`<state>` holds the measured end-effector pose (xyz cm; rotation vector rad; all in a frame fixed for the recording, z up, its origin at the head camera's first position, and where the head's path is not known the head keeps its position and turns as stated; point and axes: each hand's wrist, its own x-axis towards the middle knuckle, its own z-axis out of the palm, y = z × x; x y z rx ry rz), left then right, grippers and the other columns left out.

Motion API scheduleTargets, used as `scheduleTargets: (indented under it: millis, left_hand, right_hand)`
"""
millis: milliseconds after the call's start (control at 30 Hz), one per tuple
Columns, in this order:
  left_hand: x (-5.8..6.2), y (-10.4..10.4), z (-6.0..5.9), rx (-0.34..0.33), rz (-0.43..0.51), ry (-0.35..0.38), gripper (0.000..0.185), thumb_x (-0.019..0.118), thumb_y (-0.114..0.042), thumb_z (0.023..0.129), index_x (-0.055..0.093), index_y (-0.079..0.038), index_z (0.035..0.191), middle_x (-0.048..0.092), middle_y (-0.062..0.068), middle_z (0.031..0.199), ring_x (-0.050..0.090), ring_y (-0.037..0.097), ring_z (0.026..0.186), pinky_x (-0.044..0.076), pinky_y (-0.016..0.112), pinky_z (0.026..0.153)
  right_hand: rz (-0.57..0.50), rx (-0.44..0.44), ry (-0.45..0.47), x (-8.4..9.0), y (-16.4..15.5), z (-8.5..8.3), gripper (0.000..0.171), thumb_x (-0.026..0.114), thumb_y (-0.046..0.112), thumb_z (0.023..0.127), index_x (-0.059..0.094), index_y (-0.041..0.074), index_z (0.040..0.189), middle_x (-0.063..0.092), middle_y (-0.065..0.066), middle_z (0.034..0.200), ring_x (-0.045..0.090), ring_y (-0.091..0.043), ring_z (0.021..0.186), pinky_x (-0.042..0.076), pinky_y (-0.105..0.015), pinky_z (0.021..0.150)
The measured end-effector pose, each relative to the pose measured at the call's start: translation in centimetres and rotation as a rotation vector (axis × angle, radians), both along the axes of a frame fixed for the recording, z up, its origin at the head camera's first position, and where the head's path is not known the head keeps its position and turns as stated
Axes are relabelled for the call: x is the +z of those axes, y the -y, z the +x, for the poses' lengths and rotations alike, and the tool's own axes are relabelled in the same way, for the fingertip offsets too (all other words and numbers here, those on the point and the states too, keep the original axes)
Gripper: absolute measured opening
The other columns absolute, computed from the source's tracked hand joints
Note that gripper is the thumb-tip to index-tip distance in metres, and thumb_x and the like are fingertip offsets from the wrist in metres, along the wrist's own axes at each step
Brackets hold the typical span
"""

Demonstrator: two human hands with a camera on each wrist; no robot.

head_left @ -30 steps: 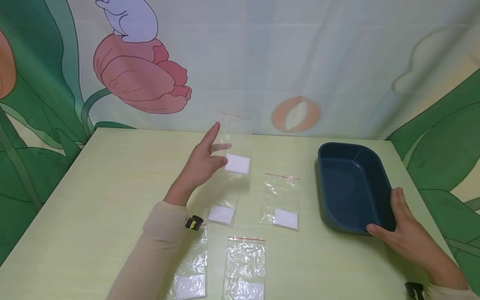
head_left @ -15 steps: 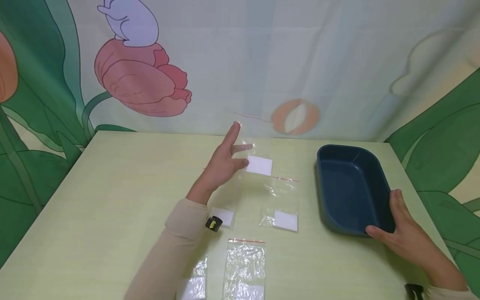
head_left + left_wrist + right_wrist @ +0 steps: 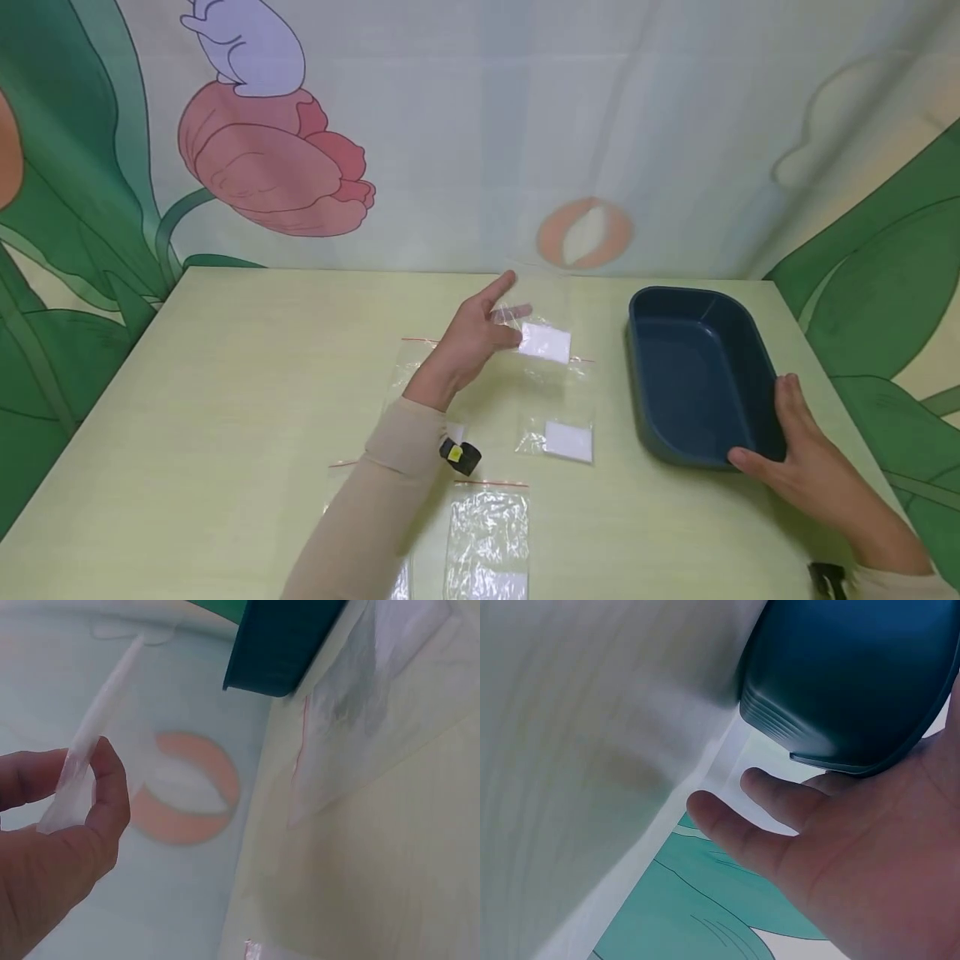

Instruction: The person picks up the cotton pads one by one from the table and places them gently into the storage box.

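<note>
My left hand (image 3: 468, 340) pinches a clear zip bag (image 3: 545, 342) with a white square in its lower part, held up above the table. Edge-on in the left wrist view, that bag (image 3: 101, 720) runs up between thumb and fingers. My right hand (image 3: 813, 467) grips the near right corner of a deep dark-blue plastic bin (image 3: 705, 375), thumb at the near rim and fingers along the right side. Two of the right hand's fingers (image 3: 739, 836) stick out below the bin in the right wrist view. Nothing lies inside the bin.
Similar zip bags lie on the pale table (image 3: 247, 400): one bag (image 3: 567, 440) left of the bin, another bag (image 3: 489, 533) at the front, and two more partly hidden under my left arm. A printed curtain (image 3: 420, 150) hangs behind the table's far edge.
My left hand has carried its zip bag rightward, toward the bin, and slightly lower lately. The right hand and the bin have stayed in place.
</note>
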<state>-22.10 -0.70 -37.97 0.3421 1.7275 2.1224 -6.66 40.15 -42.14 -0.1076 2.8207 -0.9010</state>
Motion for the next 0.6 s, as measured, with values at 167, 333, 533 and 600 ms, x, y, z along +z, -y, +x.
scheduleTargets:
  millis: [167, 333, 533, 600]
  left_hand:
    - [-0.4, -0.6, 0.0, -0.009, 0.118, 0.052, 0.094, 0.048, 0.025, 0.084, 0.017, -0.016, 0.163, 0.011, 0.0, 0.168, 0.041, 0.028, 0.14, 0.051, 0.021, 0.075]
    - [-0.3, -1.8, -0.1, -0.063, 0.212, 0.092, 0.092, 0.047, 0.025, 0.085, 0.018, -0.014, 0.163, 0.01, -0.003, 0.168, 0.04, 0.026, 0.141, 0.048, 0.017, 0.067]
    - [0.3, -4.9, 0.1, -0.099, 0.223, 0.092, 0.093, 0.05, 0.024, 0.085, 0.016, -0.014, 0.163, 0.008, -0.005, 0.168, 0.046, 0.027, 0.137, 0.049, 0.017, 0.069]
    - [0.3, -6.2, 0.2, -0.095, 0.194, 0.072, 0.094, 0.052, 0.024, 0.085, 0.016, -0.014, 0.163, 0.006, -0.003, 0.168, 0.049, 0.029, 0.133, 0.05, 0.019, 0.071]
  right_hand:
    - [0.009, 0.001, 0.002, 0.1, 0.1, 0.0, 0.108, 0.064, 0.041, 0.099, -0.022, 0.005, 0.155, -0.033, -0.011, 0.159, -0.011, -0.055, 0.144, 0.013, -0.08, 0.101]
    - [0.009, -0.004, 0.003, 0.2, 0.0, 0.0, 0.108, 0.064, 0.04, 0.099, -0.022, 0.005, 0.155, -0.033, -0.011, 0.159, -0.01, -0.056, 0.143, 0.014, -0.08, 0.1]
    - [0.017, -0.009, 0.003, 0.1, -0.1, -0.1, 0.109, 0.064, 0.041, 0.099, -0.022, 0.005, 0.155, -0.033, -0.011, 0.159, -0.009, -0.057, 0.143, 0.015, -0.08, 0.1]
    - [0.015, -0.011, 0.001, 0.1, -0.1, -0.1, 0.109, 0.065, 0.041, 0.098, -0.021, 0.004, 0.155, -0.033, -0.012, 0.159, -0.008, -0.057, 0.143, 0.015, -0.08, 0.1]
